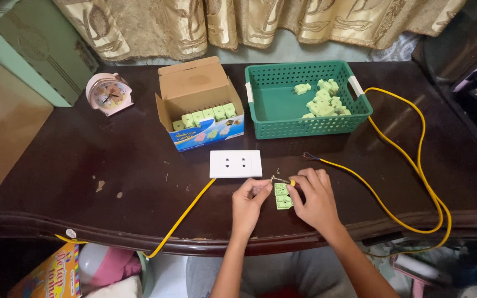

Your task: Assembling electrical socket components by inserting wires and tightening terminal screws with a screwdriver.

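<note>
The dark wooden bench (111,165) is shiny and smooth, with a few small chipped spots. At twelve o'clock from the hands a green plastic basket (266,110) full of holes is holding a pile of pale green blocks (324,102). At eleven o'clock an open cardboard box (194,83) is showing a row of the same blocks. A long yellow wire (415,165) is looping round at three o'clock. A flat white socket plate (236,164) is lying just above the hands.

The small green socket piece (282,197) is sitting right between both hands, its long side pointing from twelve to six. The left hand (248,203) is pinching its left edge. The right hand (316,198) is curling over its right side and pinching a thin tool with a yellow tip (284,181) across the top. Both hands are equally close.
</note>
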